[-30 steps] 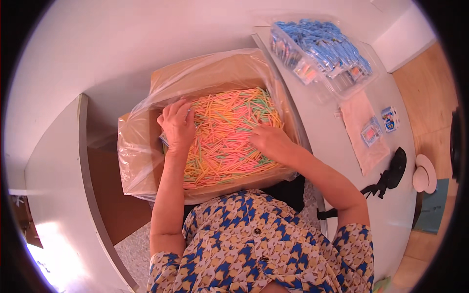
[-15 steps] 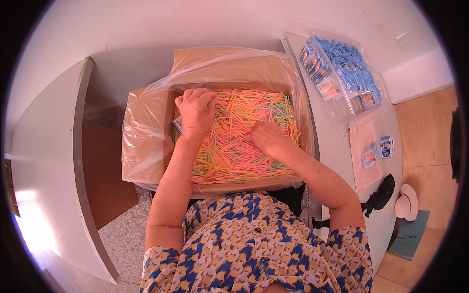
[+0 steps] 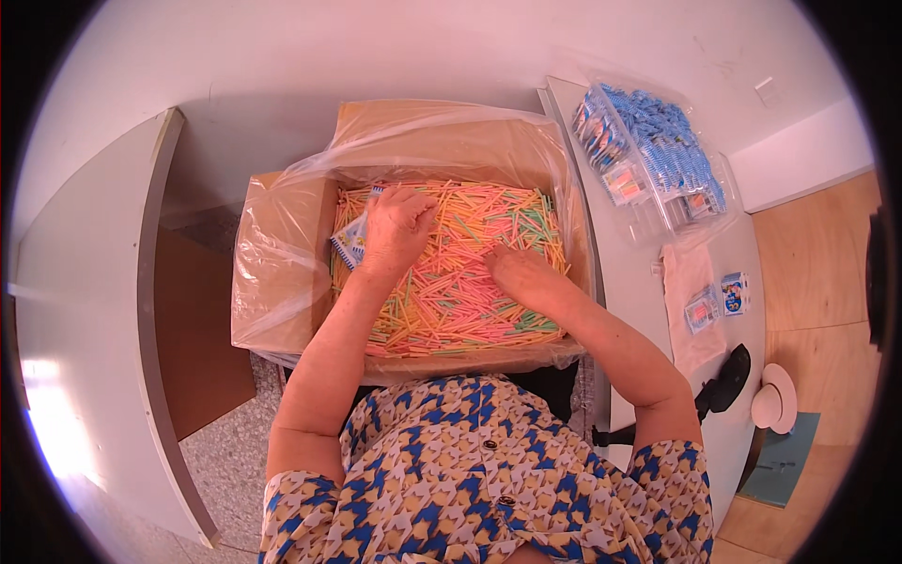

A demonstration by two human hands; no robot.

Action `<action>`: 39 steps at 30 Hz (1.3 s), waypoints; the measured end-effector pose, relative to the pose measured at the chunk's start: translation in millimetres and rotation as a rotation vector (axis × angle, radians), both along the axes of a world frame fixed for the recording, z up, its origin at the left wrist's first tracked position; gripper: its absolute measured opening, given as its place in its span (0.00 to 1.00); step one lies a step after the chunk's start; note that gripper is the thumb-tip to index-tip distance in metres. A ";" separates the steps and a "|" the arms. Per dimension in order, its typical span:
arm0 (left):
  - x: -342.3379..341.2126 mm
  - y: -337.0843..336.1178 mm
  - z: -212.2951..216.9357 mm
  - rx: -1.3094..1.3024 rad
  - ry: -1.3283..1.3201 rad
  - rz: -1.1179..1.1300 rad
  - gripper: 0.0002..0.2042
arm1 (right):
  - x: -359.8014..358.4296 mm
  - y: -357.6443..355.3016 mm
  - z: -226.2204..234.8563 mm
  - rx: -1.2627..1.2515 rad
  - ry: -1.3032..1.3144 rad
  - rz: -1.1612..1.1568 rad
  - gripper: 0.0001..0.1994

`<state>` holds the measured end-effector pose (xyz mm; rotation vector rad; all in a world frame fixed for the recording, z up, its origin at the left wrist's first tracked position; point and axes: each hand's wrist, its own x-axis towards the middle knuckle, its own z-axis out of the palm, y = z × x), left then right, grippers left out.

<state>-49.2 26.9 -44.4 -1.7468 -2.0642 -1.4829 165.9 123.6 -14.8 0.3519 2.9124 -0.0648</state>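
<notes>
Inside the carton (image 3: pixel 451 132), toward its back-left corner, the left hand (image 3: pixel 397 230) sits farther from the left edge than half a second ago, and more of a blue-and-white packet (image 3: pixel 349 242) shows beside the wrist. Its print is too small to make out. Both hands' fingers bend inward; right of the middle, the right hand's (image 3: pixel 517 273) tips disappear among pastel sticks (image 3: pixel 460 301). I cannot tell whether either hand pinches anything.
</notes>
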 end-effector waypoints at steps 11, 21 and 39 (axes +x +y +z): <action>50.2 -2.3 8.8 -0.134 -0.659 -0.204 0.05 | 12.5 34.8 32.5 -0.791 0.230 -0.457 0.06; 78.5 8.9 14.4 -0.566 -1.310 -0.610 0.18 | -7.1 11.8 40.5 -0.666 0.517 -0.175 0.11; 51.2 7.3 25.6 -0.344 -1.385 -0.316 0.13 | 15.7 7.0 3.0 -0.126 0.108 -0.064 0.03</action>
